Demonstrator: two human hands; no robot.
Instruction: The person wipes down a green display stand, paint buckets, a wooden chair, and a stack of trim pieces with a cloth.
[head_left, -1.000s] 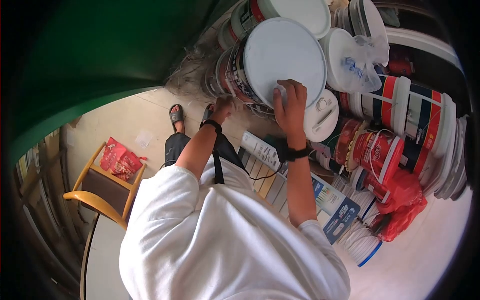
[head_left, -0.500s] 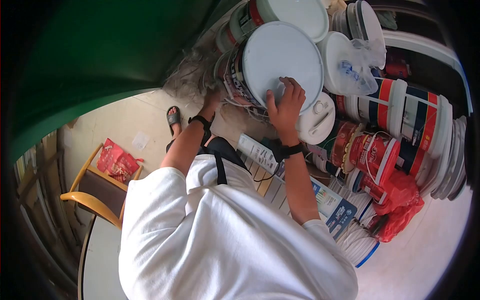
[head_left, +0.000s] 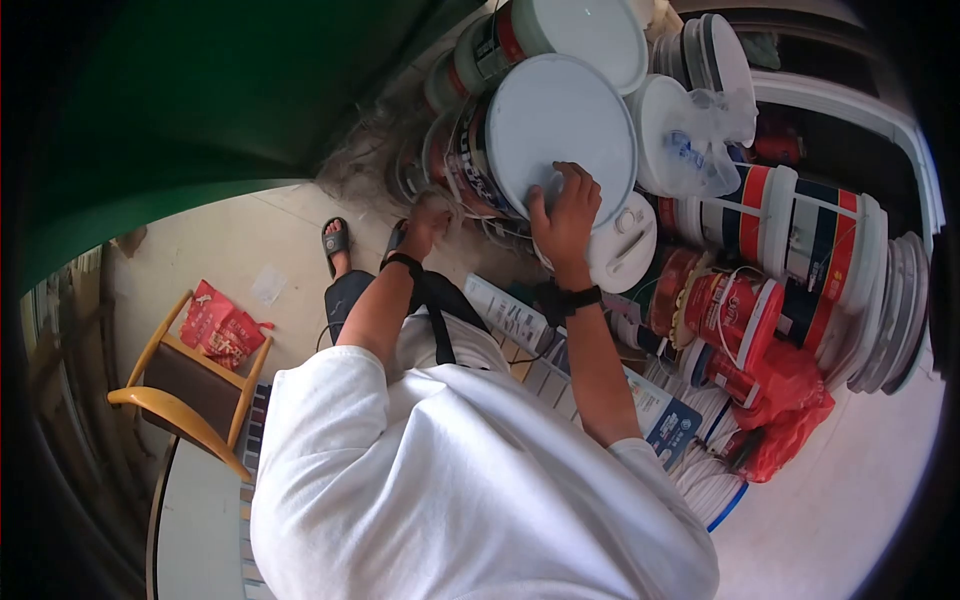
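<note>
A large paint bucket (head_left: 470, 165) with a white lid (head_left: 562, 130) leans toward me among other buckets. My right hand (head_left: 567, 222) rests on the lid's near edge, its thumb apart from the fingers and nothing grasped. Beside the bucket's lower left side, my left hand (head_left: 430, 222) is closed, next to the thin white bucket handle and some grey dusty strands. What lies inside those curled fingers is hidden. Just right of my right hand is a smaller white lid (head_left: 625, 240) with a cap.
More paint buckets (head_left: 800, 240) stand on the right, near a red bucket (head_left: 735, 315) and a red plastic bag (head_left: 795, 410). Coiled white cable (head_left: 710, 485) lies below them. At left are a wooden chair (head_left: 190, 385) and a red bag (head_left: 222, 325). A green sheet (head_left: 200, 110) hangs behind.
My left hand has come down and slightly toward me, away from the bucket's side. My right hand stays on the lid. The whole view has shifted a little, and a second sandal shows.
</note>
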